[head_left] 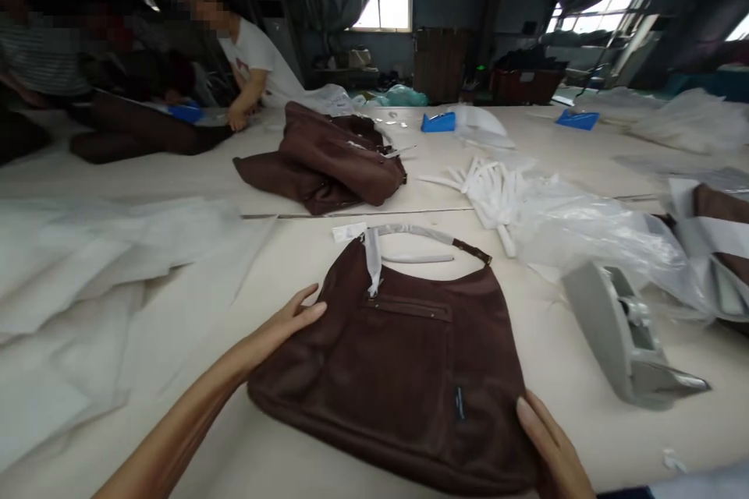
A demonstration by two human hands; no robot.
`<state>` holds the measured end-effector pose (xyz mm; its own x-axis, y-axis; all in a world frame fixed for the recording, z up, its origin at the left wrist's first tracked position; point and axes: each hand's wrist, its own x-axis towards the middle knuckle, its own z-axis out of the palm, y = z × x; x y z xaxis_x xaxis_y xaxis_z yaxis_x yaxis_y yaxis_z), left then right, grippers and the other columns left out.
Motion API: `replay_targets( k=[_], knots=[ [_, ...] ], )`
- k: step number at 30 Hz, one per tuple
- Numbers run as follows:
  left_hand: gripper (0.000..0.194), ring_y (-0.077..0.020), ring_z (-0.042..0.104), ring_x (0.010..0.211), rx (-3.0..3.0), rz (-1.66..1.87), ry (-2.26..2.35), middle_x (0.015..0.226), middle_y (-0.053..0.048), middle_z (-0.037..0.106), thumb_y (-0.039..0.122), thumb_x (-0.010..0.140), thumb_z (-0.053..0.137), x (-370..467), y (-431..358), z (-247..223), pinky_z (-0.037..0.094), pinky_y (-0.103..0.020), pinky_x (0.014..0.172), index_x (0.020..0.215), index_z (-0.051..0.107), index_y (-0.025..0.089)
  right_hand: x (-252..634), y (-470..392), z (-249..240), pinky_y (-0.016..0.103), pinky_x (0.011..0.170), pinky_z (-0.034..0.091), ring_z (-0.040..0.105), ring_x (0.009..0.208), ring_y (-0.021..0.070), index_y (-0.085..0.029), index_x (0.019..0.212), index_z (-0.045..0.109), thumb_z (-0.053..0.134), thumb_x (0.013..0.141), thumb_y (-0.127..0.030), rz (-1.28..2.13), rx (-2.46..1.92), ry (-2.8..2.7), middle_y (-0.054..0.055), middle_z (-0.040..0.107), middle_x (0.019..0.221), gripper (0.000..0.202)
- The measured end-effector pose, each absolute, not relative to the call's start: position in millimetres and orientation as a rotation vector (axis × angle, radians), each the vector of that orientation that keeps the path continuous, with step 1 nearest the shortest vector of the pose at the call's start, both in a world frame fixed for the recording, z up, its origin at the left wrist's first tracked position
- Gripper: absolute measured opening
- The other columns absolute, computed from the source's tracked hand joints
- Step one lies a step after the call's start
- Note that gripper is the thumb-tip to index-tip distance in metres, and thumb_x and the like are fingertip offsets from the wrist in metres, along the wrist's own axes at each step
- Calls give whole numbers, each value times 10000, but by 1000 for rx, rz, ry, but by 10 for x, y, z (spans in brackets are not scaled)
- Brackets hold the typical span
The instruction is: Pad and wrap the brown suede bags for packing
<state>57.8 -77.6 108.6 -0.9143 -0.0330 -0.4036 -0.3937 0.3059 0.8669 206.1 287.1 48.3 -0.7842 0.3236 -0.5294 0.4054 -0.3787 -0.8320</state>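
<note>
my l hand (pixel 292 317), fingers parted, is on the brown bag (pixel 398 374) btwn both hands; r hand (pixel 553 440) touches its other side, can't tell if pinching. i see gray tape dispenser (pixel 602 331) beyond r hand, white sheets (pixel 64 304) l. of l hand.

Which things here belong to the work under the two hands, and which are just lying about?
In use:
- brown shoulder bag, between left hand and right hand
- its wrapped strap
- white tag

Probably lying about:
- brown heap
- white sticks
- clear plastic
- white sheets
</note>
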Motion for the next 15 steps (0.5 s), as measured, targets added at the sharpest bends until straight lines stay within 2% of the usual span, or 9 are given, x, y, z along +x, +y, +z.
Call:
replay_targets(
  k=[2, 4, 7, 12, 15],
  knots=[
    [886, -344, 563, 1246, -321, 1605, 2265, 1344, -133, 605, 596, 657, 774, 609, -759, 1102, 482, -400, 1019, 1394, 480, 202, 1955, 2825, 595, 387, 1002, 516, 619, 1189, 313, -184, 1241, 661, 791, 676, -551, -2349, 934, 1785, 107, 692, 1241, 686],
    [832, -335, 615, 1167, -256, 1637, 2241, 1278, -113, 647, 571, 645, 782, 657, -771, 1113, 511, -393, 971, 1335, 516, 190, 1863, 2802, 692, 390, 956, 548, 657, 1123, 315, -174, 1249, 649, 835, 628, -507, -2343, 901, 1818, 109, 710, 1205, 729],
    [725, -323, 674, 1026, -223, 1583, 2190, 1166, -96, 692, 595, 704, 708, 699, -847, 1109, 542, -411, 888, 1277, 543, 182, 1812, 2823, 746, 377, 894, 578, 701, 1023, 306, -184, 1264, 632, 865, 580, -470, -2309, 977, 1855, 93, 745, 1120, 778],
    [469, -330, 605, 1125, -49, 1032, 2859, 1122, -107, 681, 589, 801, 585, 431, -809, 1166, 447, -430, 1020, 1001, 690, 179, 1855, 2837, 665, 376, 838, 599, 721, 963, 311, -178, 1259, 639, 851, 589, -496, -2278, 1060, 1814, 92, 759, 1069, 771],
    [401, -290, 627, 1055, 168, 932, 2876, 1054, -78, 682, 524, 907, 547, 153, -539, 1248, 491, -427, 962, 953, 685, 150, 1853, 2840, 606, 334, 847, 593, 708, 1007, 294, -188, 1244, 647, 855, 595, -488, -2298, 1053, 1846, 75, 750, 1109, 745]
  ],
)
